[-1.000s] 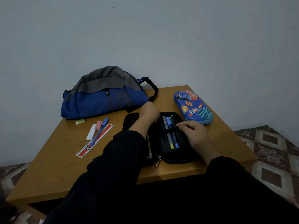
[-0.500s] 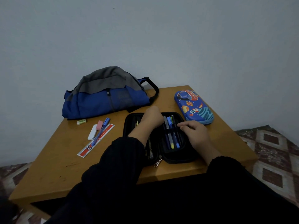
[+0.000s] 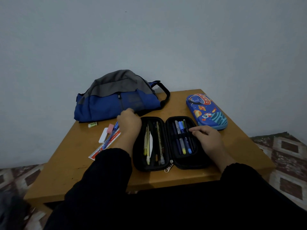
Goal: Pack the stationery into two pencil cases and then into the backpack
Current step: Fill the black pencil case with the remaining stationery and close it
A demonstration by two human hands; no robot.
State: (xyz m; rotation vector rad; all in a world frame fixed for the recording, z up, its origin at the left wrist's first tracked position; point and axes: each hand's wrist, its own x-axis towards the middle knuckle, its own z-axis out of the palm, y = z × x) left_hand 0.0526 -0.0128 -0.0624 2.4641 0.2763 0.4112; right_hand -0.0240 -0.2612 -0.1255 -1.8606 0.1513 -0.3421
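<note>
Wooden table (image 3: 69,165) against bare wall. Left hand (image 3: 128,122) down over blue pen (image 3: 111,136) and ruler (image 3: 106,145), fingers hidden, grip impossible to tell. Could nudge pink eraser (image 3: 110,128) or white eraser (image 3: 103,137) just beyond it toward table edge. Right hand (image 3: 206,140) pinching at pens (image 3: 181,138) strapped in black case (image 3: 171,143), just right of left hand. Blue case (image 3: 206,112) beyond, zipped; backpack (image 3: 116,98) behind.

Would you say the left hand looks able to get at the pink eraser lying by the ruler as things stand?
Probably yes: the left hand hovers just right of the small pink eraser, which lies uncovered on the wooden table with nothing between them.
</note>
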